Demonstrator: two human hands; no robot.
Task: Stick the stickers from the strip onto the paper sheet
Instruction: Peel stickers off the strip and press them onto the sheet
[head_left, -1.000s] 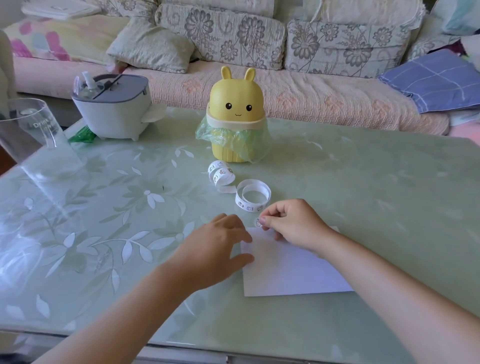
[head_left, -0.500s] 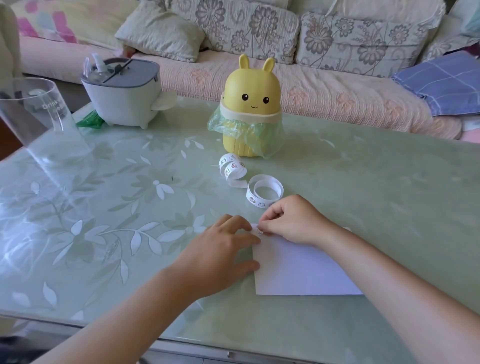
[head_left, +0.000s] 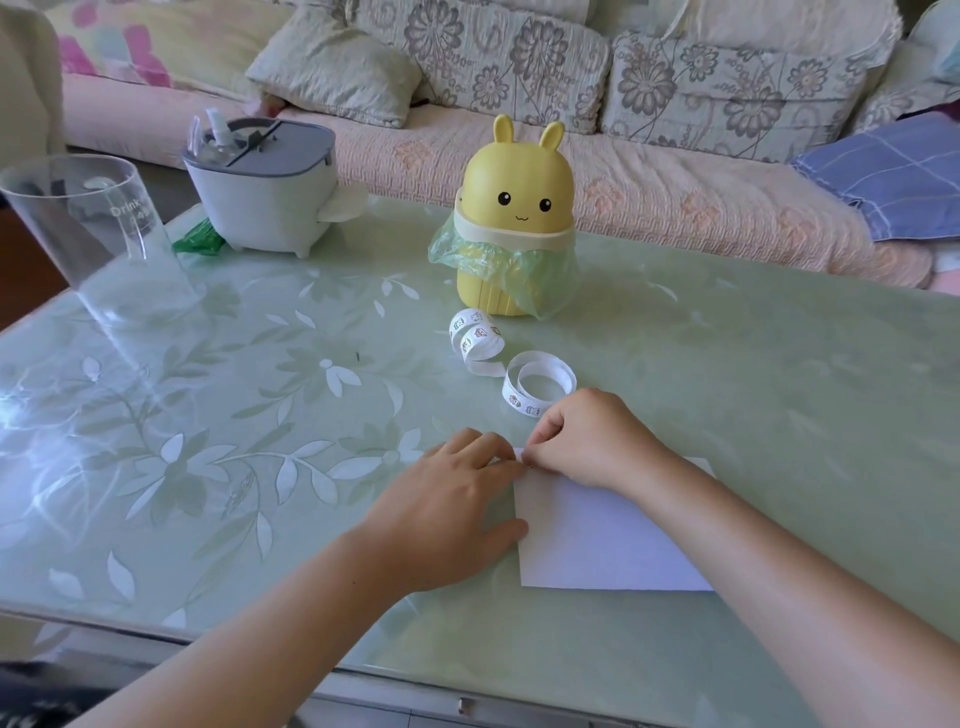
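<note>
The paper sheet is laid flat on the glass surface, near its front edge, where both hands can be brought onto it. The left hand is spread, palm down, just beside the sheet's left edge. Its thumb touches that edge and its fingertips reach the far-left corner. The sheet is judged to be steadied in this way against sliding on the smooth glass.

The right hand is curled over the same corner, its fingertips pinched together and pressed down there. What is pinched cannot be made out, being hidden under the fingers. A sticker is judged the likely thing, set at the corner so that the white area beside it is free for others. No sticker is seen on the exposed part of the sheet, so the task is judged to be near its start.

The strip lies coiled in two loose loops just beyond the right hand, between the sheet and the yellow rabbit bin. There it is within easy reach for the next sticker to be peeled.
</note>
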